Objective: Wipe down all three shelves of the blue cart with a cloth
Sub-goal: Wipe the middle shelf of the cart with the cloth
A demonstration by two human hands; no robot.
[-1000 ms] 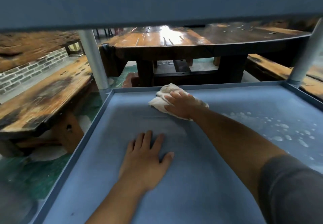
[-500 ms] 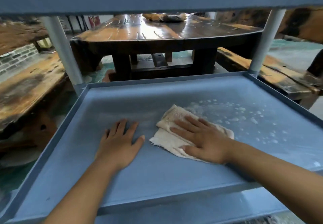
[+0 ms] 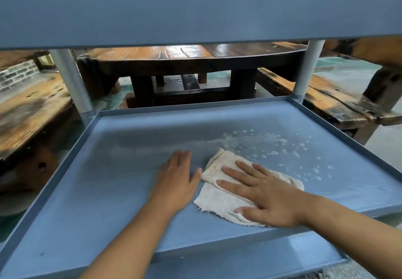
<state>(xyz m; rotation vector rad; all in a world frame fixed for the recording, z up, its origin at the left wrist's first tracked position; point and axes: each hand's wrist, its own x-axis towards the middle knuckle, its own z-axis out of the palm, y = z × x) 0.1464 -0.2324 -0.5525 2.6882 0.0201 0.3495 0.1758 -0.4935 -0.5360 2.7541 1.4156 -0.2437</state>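
The blue cart's middle shelf [image 3: 121,191] fills the view, its top shelf [image 3: 195,6] overhead. Wooden tables and benches stand behind. The right hand [image 3: 264,193], fingers spread flat, presses the cloth [image 3: 219,198] at 5 o'clock; the left hand [image 3: 176,179] rests open, empty. Soapy droplets [image 3: 282,146] at 2 o'clock could be missed, or the loose cloth could bunch.

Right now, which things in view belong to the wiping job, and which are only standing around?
For the job:
- cloth under the right hand
- left hand, flat on the middle shelf
- foam droplets

Only around:
- wooden table
- wooden benches
- brick wall
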